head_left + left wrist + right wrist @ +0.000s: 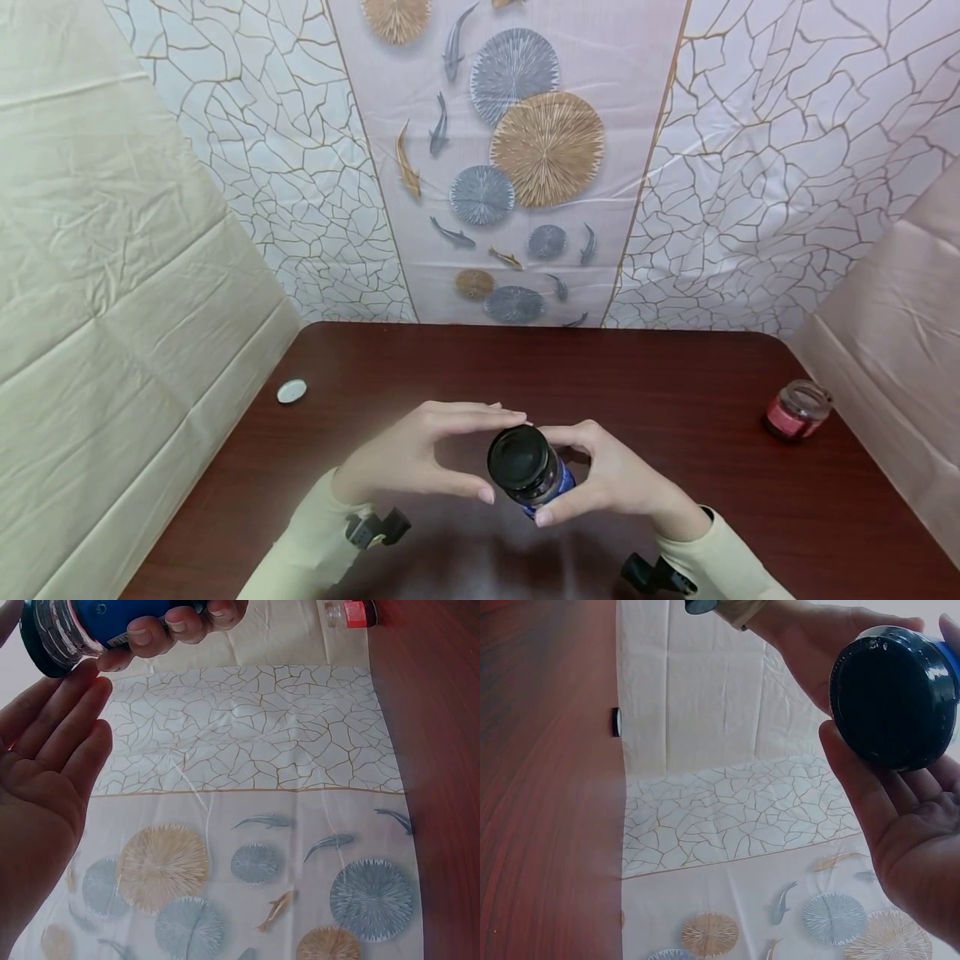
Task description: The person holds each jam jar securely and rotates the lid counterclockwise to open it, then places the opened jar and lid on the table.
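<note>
Over the front of the table, a glass jar with a blue label and a black lid is held tilted, its lid up and toward the left. My right hand grips it around the label, fingers curled along its side in the left wrist view. On the lid's left my left hand is spread, fingers and thumb extended on either side, with the fingertips right at the rim. A dark round end of the jar fills much of the upper right in the right wrist view.
On the dark red-brown table, a small white disc, like a lid, lies at the left edge. A glass jar with a red label stands near the right edge. Patterned cloth hangs behind the table, with plain cloth at both sides.
</note>
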Available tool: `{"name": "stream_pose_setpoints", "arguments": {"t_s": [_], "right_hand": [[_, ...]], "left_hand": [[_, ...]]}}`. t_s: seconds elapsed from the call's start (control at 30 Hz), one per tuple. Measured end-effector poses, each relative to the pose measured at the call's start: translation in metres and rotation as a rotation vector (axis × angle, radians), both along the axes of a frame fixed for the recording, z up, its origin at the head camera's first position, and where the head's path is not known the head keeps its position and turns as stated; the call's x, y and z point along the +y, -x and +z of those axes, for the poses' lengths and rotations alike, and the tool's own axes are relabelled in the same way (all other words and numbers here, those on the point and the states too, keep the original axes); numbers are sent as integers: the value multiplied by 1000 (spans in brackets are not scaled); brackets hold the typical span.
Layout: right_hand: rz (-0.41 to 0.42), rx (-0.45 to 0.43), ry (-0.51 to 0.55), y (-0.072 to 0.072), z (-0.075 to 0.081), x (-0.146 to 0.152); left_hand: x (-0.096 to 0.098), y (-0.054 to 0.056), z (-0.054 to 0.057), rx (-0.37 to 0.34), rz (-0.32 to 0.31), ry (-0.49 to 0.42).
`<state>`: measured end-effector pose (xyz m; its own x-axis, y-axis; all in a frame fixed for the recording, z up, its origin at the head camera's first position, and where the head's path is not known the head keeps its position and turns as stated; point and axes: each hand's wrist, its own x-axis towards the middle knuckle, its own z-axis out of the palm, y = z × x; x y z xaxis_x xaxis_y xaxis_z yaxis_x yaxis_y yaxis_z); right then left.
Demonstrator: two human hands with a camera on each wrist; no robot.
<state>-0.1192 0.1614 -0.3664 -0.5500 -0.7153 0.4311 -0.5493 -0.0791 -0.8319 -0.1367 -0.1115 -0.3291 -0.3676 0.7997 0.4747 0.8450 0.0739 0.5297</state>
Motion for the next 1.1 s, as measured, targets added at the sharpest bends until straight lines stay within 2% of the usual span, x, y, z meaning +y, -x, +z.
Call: {"name": "stream_pose_setpoints", "arguments": {"t_s": [0.13,0.47,0.67,0.83,0.93,1.1], "right_hand": [[10,3,8,0,1,0],[33,-11,22,-1,-2,0],[14,-37,3,-2,-4,0],[7,-91,-18,-3,-5,-1],[0,-92,-28,-3,-5,-1],[-2,-70,-37,-2,-7,-2]], "left_hand": [[-1,-1,0,6,7,-4],[1,-1,-2,-36,11,-54],[2,0,-5,-75,49,-37],[3,-2,-6,-89,64,-4],[4,-1,-6,-80,61,17],[6,-1,-7,-82,15,19]]}}
